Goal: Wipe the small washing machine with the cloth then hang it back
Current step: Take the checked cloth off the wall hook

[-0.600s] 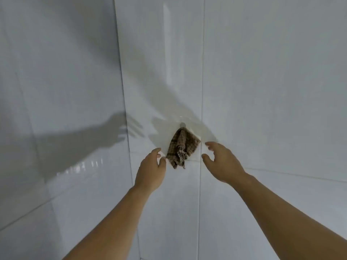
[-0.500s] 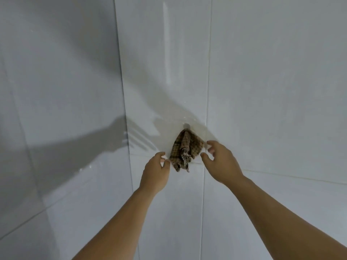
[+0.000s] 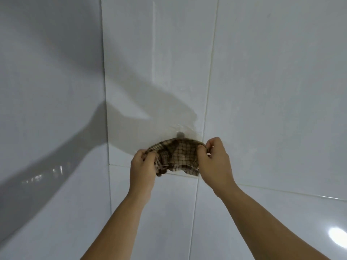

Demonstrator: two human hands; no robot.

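A brown checked cloth is stretched sideways between both hands, just below a small grey wall hook on a clear sticker. My left hand pinches the cloth's left end. The right end is gripped by my right hand. The cloth's top edge sits close under the hook; whether it still touches the hook cannot be told. The washing machine is out of view.
White glossy wall tiles fill the view, meeting in a corner at the left. Shadows of my arms fall on the left wall. A light glare shows at the lower right.
Both hands were open beside the hanging, bunched cloth. They have closed on its two ends and pulled it out wide under the hook.
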